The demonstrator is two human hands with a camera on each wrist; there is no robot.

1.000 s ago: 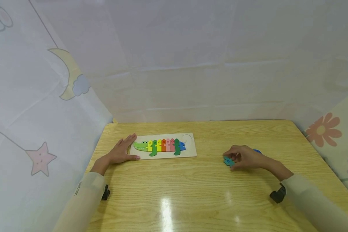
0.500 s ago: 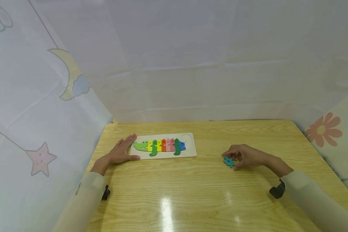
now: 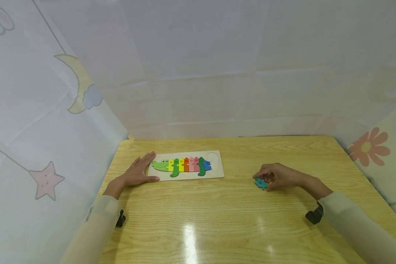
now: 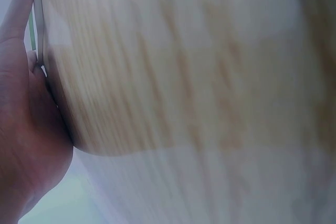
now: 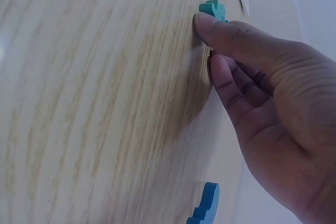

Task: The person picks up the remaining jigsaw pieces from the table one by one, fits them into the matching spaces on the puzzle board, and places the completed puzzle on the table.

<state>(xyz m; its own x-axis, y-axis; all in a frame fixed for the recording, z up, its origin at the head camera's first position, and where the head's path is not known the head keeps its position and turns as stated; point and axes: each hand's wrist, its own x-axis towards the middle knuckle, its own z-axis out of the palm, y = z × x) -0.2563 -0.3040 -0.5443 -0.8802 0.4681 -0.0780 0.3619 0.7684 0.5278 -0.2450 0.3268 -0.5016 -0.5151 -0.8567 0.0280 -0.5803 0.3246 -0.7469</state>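
Observation:
A pale wooden puzzle board (image 3: 219, 171) lies towards the left of the table, with a crocodile (image 3: 186, 165) of several coloured pieces in it. The curled tail recess at its right end shows bare wood. My left hand (image 3: 139, 171) rests against the board's left end, fingers straight and spread, thumb along the near edge. On the right, my right hand (image 3: 280, 178) pinches a small teal puzzle piece (image 3: 260, 183) between thumb and fingers, at or just over the tabletop. In the right wrist view, a blue curved piece (image 5: 210, 203) lies near that hand.
The wood-grain table (image 3: 198, 209) extends around both hands. A pale sheet (image 3: 198, 91) rises behind it, and printed sheets stand at both sides. The right forearm (image 3: 356, 223) crosses the table's right part.
My right hand has shifted slightly, and the teal piece in its grip has turned a little. The blue piece behind that hand has dropped out of the head view. My left hand stays still.

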